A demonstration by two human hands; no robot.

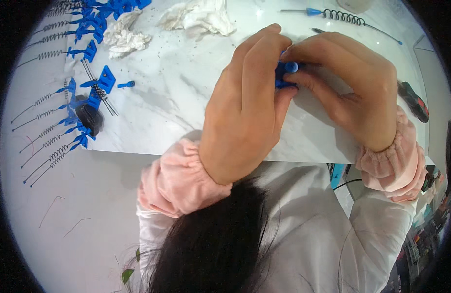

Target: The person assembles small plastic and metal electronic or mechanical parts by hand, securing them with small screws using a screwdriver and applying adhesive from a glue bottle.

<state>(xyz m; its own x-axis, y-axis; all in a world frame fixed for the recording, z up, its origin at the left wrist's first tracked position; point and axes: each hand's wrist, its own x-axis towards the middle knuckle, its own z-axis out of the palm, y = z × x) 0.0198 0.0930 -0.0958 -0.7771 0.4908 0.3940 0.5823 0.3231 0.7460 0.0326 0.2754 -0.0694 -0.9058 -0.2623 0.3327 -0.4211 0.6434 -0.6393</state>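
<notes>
Above the white marbled tabletop, my two hands meet around a small blue plastic part [283, 78]. My left hand [245, 102] is closed on it from the left, with the thumb along its lower side. From the right, the thumb and fingertips of my right hand [350, 80] pinch the same part near a round-headed blue peg [291, 67]. Fingers cover most of the part, so I cannot tell its full shape or whether the peg sits inside it. Just beyond the right fingers, the dark tip of a thin tool [317, 31] shows.
Blue plastic pieces with black coiled springs [91, 29] line the left side. A separate blue peg [126, 84] lies near a dark rounded object [89, 117]. Crumpled white tissues [198, 18] lie at the back. A long spring rod [343, 17] is behind my right hand; a black-and-red tool [414, 101] lies right.
</notes>
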